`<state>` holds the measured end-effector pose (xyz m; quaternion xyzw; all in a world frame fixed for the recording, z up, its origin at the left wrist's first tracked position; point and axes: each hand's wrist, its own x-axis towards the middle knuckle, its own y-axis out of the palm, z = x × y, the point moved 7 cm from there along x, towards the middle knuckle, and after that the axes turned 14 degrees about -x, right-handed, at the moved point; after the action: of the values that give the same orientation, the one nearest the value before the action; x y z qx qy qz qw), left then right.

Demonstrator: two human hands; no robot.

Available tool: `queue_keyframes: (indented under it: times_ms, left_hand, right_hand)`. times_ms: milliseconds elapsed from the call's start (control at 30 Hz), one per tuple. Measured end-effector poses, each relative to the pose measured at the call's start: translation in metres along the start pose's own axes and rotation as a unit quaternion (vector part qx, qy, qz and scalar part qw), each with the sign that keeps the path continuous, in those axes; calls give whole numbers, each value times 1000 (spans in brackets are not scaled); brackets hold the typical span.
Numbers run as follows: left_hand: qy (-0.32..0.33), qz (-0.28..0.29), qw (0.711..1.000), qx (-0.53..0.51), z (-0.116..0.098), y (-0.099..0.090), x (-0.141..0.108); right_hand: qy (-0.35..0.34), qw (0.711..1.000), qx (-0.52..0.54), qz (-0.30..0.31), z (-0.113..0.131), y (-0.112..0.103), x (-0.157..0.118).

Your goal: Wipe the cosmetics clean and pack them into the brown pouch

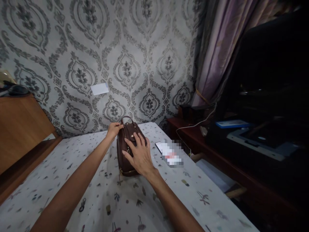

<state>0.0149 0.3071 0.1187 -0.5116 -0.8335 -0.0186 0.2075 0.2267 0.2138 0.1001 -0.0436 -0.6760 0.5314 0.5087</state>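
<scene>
A brown leather handbag point(122, 158) lies on the patterned white bedsheet, its short handle pointing toward the wall. It has gold-coloured zippers and a flap with a round snap. At the bag's far left corner, beside the base of the handle, my left hand point(114, 129) has thumb and fingers pinched on the edge by the zipper; whether a zipper pull is between them is too small to see. My right hand point(142, 155) rests with fingers spread on the bag's top and right side, holding nothing and covering part of the zipper and front.
Right of the bag lies a phone point(169, 154) with a blurred screen. A dark red table point(172, 124) with a white cable point(190, 126) stands beyond the bed's right edge. At left is a wooden panel point(24, 129). Patterned wallpaper and a purple curtain point(217, 54) close off the back.
</scene>
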Motion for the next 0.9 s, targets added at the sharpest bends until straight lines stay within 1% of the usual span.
queue_keyframes:
  times_ms: [200,433,600,700,767,900]
  left_hand:
    - [-3,-2,1000,-29,-8,-1,-11]
    - [1,0,1000,-28,-12,-3,-24]
    - [8,16,1000,-8,-15,-3,-23]
    - [23,27,999,10,-22,2,-15]
    - [32,31,999,17,-27,9,-8]
    - [22,59,998,8,-33,31,5]
  right_hand:
    - [3,1000,5,7,0,-1,1]
    - [1,1000,8,3,0,-1,0]
    - [2,1000,14,3,0,-1,0]
    - [4,1000,17,-3,0,-2,-1]
    - [8,1000,23,-7,-1,-3,-1]
    - [13,999,29,-13,-2,-3,-2]
